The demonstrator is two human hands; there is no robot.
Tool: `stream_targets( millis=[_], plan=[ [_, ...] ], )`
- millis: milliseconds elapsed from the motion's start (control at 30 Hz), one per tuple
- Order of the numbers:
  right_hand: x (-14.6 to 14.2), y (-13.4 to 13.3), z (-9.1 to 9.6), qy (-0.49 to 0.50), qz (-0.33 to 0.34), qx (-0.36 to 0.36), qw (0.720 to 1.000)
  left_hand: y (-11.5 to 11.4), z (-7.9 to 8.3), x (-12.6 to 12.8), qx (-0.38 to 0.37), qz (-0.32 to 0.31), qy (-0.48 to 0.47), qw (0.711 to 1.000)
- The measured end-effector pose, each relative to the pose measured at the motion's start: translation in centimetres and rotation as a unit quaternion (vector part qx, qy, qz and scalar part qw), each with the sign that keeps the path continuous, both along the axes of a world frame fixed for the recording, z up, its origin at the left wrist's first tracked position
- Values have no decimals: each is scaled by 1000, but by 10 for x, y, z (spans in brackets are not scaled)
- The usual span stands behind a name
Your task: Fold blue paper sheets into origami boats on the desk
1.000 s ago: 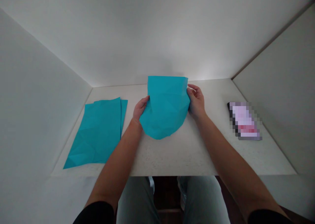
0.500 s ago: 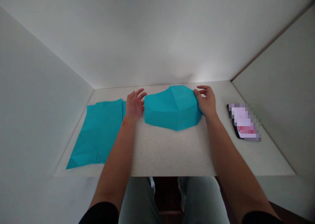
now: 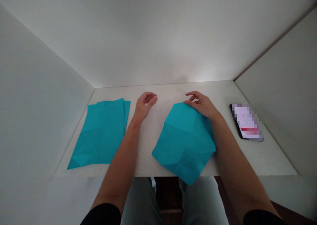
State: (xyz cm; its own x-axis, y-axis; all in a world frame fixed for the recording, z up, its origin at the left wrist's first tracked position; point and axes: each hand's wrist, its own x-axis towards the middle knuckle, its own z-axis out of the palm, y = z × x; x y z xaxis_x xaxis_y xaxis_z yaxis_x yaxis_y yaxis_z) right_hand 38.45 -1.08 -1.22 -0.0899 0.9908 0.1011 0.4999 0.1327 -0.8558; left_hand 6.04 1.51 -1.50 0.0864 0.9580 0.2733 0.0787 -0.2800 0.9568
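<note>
Two hands, neither clamped on anything. Left hand (image 3: 146, 105) loosely curled, fingertips drawn in toward the thumb, touching nothing, held over the bare surface (image 3: 146, 145) between the two lots of paper. Right hand (image 3: 201, 105) open, fingers slightly apart, resting on the top corner of a creased teal sheet (image 3: 184, 142), pressing lightly rather than pinching. Right forearm (image 3: 230, 145) just beside the sheet's right edge, perhaps touching it; hard to tell from this angle. Sheet lying flat, turned like a diamond, lowest corner out past the front edge of the surface and overhanging the grey trousers (image 3: 203, 195). Further left, a teal stack (image 3: 100, 131) of at least two sheets, slightly offset, near the left forearm (image 3: 121, 149). Further right, a phone (image 3: 246, 122), screen pixelated, just beyond the right hand and apart from the sheet.

Main risk at the front edge: that corner unsupported, so the sheet sliding off toward the lap under a drag from the right hand or a brush of the forearm. Also creases springing up under uneven pressure, the stack knocked out of line by an outward swing of the left arm, the phone caught by a wide sweep of paper
</note>
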Motion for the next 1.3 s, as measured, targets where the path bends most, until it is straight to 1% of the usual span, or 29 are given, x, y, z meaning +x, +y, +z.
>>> stream_targets(
  millis=[33, 100, 167, 267, 333, 433, 500, 567, 600, 667, 800, 867, 900, 967, 1033, 1100, 1133, 1167, 1200, 1233, 1267, 1300],
  plan=[
    [-2, 0, -1, -23, -5, 15, 1000, -6, 2, 6, 16, -44, 61, 997],
    [-7, 1, -3, -67, -12, 48, 997, -19, 4, 18, 41, -117, 170, 978],
    [-11, 3, -6, -97, -21, 79, 992, -28, 4, 29, 76, -157, 263, 949],
    [-13, 6, -10, -121, -44, 138, 982, -35, 1, 39, 129, -179, 387, 895],
    [-13, 8, -10, -130, -68, 189, 971, -37, -3, 42, 143, -191, 445, 863],
    [-11, 7, -3, -134, -105, 245, 954, -36, -9, 44, 147, -197, 494, 834],
    [-13, -1, 5, -129, -125, 258, 949, -35, -13, 45, 145, -187, 519, 822],
    [-19, -20, 12, -128, -137, 249, 950, -35, -16, 47, 139, -157, 541, 814],
    [-24, -35, 13, -132, -138, 234, 953, -35, -18, 48, 135, -137, 551, 812],
    [-34, -71, 12, -180, -85, 198, 960, -35, -20, 49, 125, -101, 566, 809],
    [-48, -152, -7, -266, 23, 129, 955, -31, -21, 47, 103, -76, 581, 803],
    [-47, -182, -15, -286, 63, 118, 949, -30, -20, 47, 86, -67, 582, 806],
    [-45, -193, -17, -288, 88, 110, 947, -30, -20, 48, 77, -62, 580, 808],
    [-40, -206, -16, -279, 120, 100, 948, -35, -18, 52, 58, -46, 575, 814],
    [-35, -210, -12, -260, 142, 94, 950, -46, -16, 59, 40, -13, 568, 822],
    [-32, -210, -8, -241, 165, 92, 952, -67, -15, 68, 46, 9, 555, 830],
    [-31, -210, -6, -232, 176, 92, 952, -80, -15, 71, 63, 3, 548, 834],
    [-31, -210, -6, -222, 183, 93, 953, -94, -15, 74, 84, -17, 541, 837],
    [-31, -210, -7, -214, 180, 94, 956, -108, -16, 76, 99, -36, 536, 838],
    [-31, -210, -8, -208, 160, 95, 960, -122, -16, 76, 104, -51, 537, 836],
    [-30, -209, -9, -205, 121, 96, 967, -135, -17, 75, 108, -64, 541, 831],
    [-30, -209, -10, -205, 67, 95, 972, -145, -18, 72, 115, -77, 545, 827]
  ],
)
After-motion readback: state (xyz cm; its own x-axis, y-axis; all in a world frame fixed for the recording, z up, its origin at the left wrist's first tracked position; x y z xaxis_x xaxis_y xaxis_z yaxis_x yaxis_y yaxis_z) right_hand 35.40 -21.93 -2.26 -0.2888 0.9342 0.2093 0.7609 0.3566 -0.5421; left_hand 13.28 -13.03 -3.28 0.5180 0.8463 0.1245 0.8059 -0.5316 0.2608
